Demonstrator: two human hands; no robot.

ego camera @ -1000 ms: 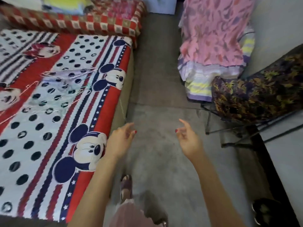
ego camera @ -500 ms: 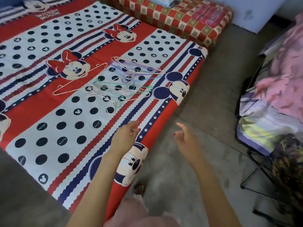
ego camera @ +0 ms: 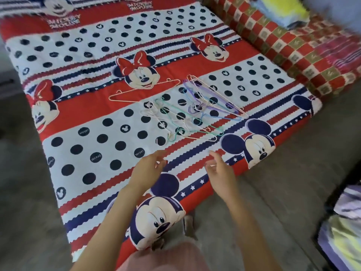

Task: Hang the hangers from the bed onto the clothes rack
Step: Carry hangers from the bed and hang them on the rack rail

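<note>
Several thin wire hangers lie loose on the bed (ego camera: 82,122), which has a red, white and navy cartoon-mouse cover. A pink hanger (ego camera: 144,90) lies apart to the left. A tangled pile holds a purple hanger (ego camera: 207,98), a green hanger (ego camera: 187,122) and a white hanger (ego camera: 156,118). My left hand (ego camera: 148,169) hovers over the bed's near part, fingers loosely curled, holding nothing. My right hand (ego camera: 218,171) hovers beside it, also holding nothing. Both hands are short of the pile. The clothes rack is out of view.
A second mattress with a red checked cover (ego camera: 293,53) lies to the right, with folded yellow and blue cloth (ego camera: 283,12) on it. Grey floor (ego camera: 283,182) runs along the bed's right side. Striped fabric (ego camera: 343,231) shows at the right edge.
My view has swung left from the rack side of the room onto the bed. Both hands have come forward over the bed's near edge, closer to the hanger pile. They hold nothing throughout.
</note>
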